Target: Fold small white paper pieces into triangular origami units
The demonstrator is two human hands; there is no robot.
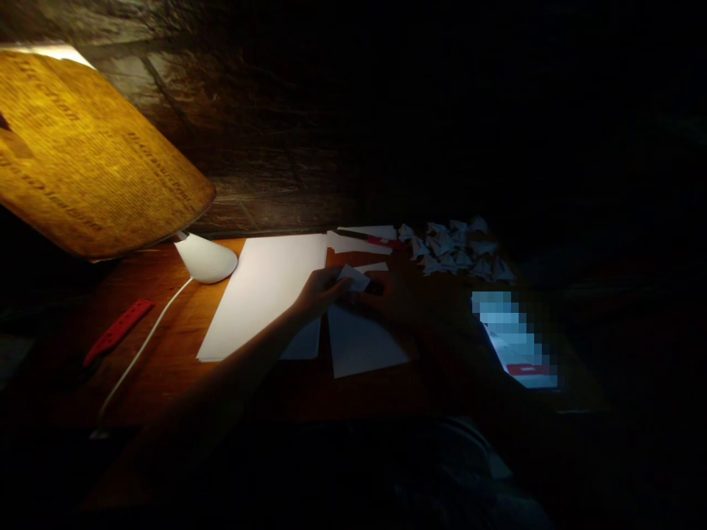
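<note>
My left hand and my right hand meet over a wooden table and pinch a small folded piece of white paper between them. The right hand is in deep shadow and its fingers are hard to make out. Under the hands lie a large white sheet and a narrower white sheet.
A lamp with a yellow printed shade and white base stands at the left, its cord trailing forward. A red strip lies left. Several folded paper pieces are piled behind. A lit screen glows at right.
</note>
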